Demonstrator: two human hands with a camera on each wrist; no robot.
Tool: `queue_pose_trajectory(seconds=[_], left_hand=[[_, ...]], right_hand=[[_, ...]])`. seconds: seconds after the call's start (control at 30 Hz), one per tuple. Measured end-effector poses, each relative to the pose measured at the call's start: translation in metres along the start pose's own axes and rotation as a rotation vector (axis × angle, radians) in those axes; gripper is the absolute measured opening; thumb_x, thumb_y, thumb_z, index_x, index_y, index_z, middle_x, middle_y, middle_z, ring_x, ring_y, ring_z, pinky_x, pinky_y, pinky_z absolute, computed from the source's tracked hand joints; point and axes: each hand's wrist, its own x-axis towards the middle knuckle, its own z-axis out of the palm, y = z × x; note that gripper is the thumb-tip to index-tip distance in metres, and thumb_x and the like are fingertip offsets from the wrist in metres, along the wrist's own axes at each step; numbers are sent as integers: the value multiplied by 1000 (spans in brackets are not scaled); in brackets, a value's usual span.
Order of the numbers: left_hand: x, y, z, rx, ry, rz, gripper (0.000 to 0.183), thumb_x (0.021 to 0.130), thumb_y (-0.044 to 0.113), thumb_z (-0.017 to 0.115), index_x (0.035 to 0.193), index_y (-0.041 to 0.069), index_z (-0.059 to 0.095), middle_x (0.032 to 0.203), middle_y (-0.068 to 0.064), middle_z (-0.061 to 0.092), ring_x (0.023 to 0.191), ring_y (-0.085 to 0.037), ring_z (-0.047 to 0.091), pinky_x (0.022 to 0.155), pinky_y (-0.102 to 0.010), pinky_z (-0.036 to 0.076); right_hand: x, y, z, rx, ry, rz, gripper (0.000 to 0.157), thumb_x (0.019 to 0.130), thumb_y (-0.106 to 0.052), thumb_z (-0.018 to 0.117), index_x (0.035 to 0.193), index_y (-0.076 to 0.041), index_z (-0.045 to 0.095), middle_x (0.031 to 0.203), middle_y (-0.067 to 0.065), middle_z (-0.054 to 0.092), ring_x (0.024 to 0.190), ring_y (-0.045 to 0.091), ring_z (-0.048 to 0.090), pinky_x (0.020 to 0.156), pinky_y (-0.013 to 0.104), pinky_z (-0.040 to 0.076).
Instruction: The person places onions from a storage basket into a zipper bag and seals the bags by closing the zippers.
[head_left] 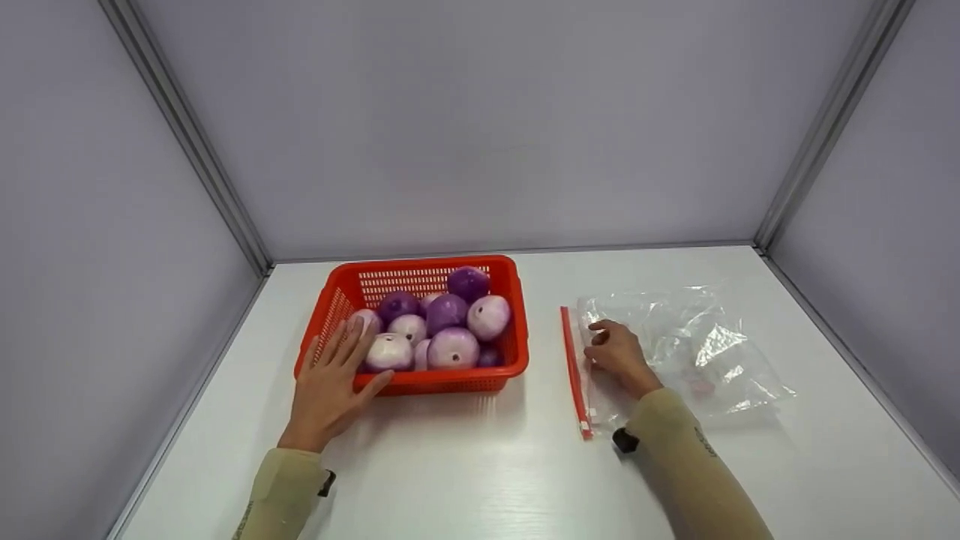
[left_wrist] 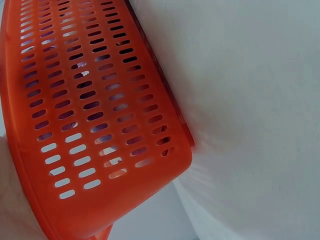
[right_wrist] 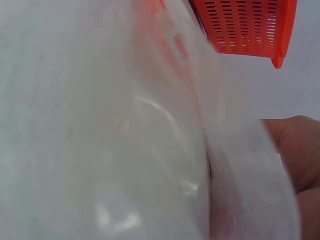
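Peeled purple onions (head_left: 453,349) fill much of a red plastic basket (head_left: 512,369). My left hand (head_left: 326,386) lies over its front left corner, fingers extended onto the onion (head_left: 367,321) at that end and thumb spread along the front rim. To the right, a clear zip bag (head_left: 694,352) lies flat, its red slider strip (head_left: 574,375) facing the basket. Curled fingers of my right hand (head_left: 619,358) pinch the bag's film near its mouth. Raised film (right_wrist: 240,165) overlaps the fingertips in the right wrist view.
Both things rest on a white table (head_left: 450,472). Pale panels (head_left: 510,135) close off the back and both sides, joined by grey metal posts (head_left: 195,142) at the corners. Slots pierce the basket's side wall (left_wrist: 95,110).
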Motion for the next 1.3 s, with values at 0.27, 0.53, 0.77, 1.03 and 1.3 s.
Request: queue_pose_trajectory(seconds=[0.27,0.53,0.77,1.03,1.3], left_hand=[[0,1,0,-13,15,6,82,96,63,56,164,27,29,170,-6,31,160,-32,21,129,-60,9],[0,1,0,-12,-9,-3,82,96,64,55,165,27,28,170,-5,30,160,-32,20,130,-59,8],[0,1,2,-10,16,0,82,96,63,57,164,26,31,169,-6,33,159,-32,22,129,-59,11],[0,2,0,-15,-14,-4,83,95,63,57,164,26,30,170,-5,30,160,-32,20,129,-59,12],[0,1,0,-2,-25,-12,83,96,64,56,165,28,26,170,-4,28,160,-32,19,130,-59,10]], right_hand=[[2,7,-4,146,-34,50,58,85,5,62,142,0,55,114,16,62,79,16,60,63,24,54],[2,9,-6,200,-52,32,57,83,10,60,139,1,56,112,17,64,76,16,59,59,24,50],[1,7,-6,208,-57,50,56,83,10,61,137,-1,58,112,16,63,80,18,60,62,25,53],[-5,-2,-13,197,-72,-8,52,86,7,61,138,2,59,117,21,64,86,19,63,68,26,58],[-14,-17,-25,236,-95,-89,54,86,8,63,140,6,57,122,25,65,90,16,67,76,28,63]])
